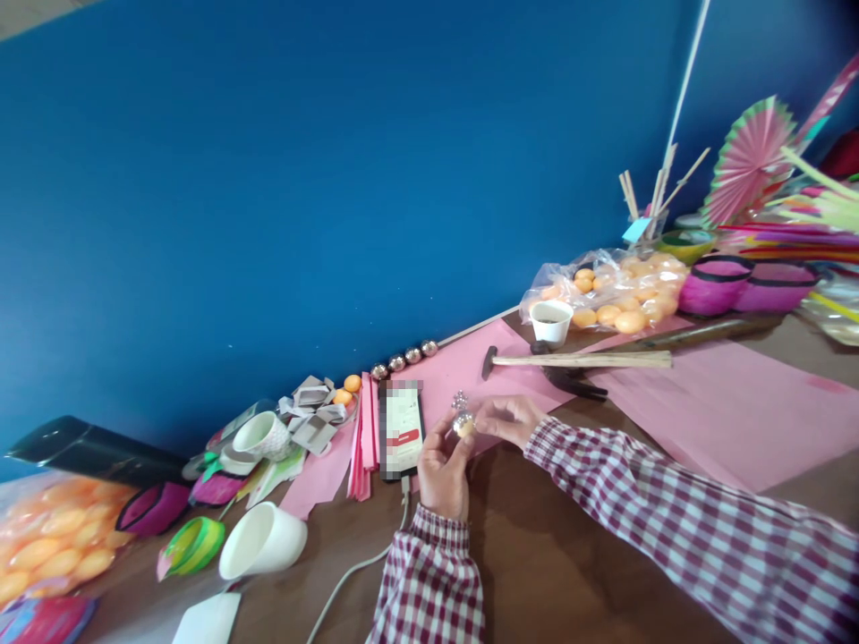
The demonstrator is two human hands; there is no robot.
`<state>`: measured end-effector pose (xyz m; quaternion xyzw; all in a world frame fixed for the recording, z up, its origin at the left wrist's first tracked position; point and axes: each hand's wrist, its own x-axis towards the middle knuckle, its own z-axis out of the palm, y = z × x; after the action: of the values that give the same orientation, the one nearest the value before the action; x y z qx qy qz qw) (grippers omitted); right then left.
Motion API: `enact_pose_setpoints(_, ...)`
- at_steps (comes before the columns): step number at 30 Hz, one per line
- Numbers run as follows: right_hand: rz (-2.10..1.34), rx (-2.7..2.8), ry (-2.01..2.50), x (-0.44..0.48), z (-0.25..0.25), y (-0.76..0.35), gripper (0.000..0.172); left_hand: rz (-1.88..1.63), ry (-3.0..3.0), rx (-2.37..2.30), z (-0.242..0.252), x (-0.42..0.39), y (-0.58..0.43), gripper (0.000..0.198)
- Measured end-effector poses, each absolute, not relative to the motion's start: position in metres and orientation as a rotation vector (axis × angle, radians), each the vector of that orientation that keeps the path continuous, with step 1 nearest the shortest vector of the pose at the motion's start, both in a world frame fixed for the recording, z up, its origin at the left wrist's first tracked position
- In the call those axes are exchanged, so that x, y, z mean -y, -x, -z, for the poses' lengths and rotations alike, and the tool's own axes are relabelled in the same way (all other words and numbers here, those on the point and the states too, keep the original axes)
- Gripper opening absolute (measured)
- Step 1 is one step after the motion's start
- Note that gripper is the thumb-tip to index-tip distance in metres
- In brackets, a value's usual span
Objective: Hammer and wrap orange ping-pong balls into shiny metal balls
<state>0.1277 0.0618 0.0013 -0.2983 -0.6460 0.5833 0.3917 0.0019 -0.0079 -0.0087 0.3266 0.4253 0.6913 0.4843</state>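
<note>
My left hand (443,470) holds a small ball (463,426) between thumb and fingers. The ball is partly shiny silver and partly orange-yellow. My right hand (515,420) reaches in from the right, its fingers pinched beside the ball; whatever is between the fingertips is too small to make out. Just beyond the ball, a little cluster of silvery bits (460,399) lies on pink paper (439,385). A phone (403,429) with a lit screen lies left of my hands, with a white cable (362,565) running from it.
Several shiny balls (404,360) line the blue wall. A hammer (577,360) lies right of my hands, near a white cup (551,322) and a plastic bag of orange balls (629,320). On the left are a tipped white cup (265,541), grey card pieces (314,431) and a green roll (194,546).
</note>
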Motion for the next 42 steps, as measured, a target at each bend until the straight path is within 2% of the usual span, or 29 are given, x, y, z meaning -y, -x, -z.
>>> enact_pose_setpoints(34, -1.547, 1.673, 0.728, -0.0649, -0.0005, -0.1299, 0.028, -1.663, -0.846, -1.082, 0.0112, 0.0082, -0.0011, 0.048)
enact_pose_setpoints(42, -1.477, 1.696, 0.825, -0.0672, -0.0013, -0.1312, 0.028, -1.672, -0.880, -1.162, 0.0161, 0.0081, -0.0004, 0.046)
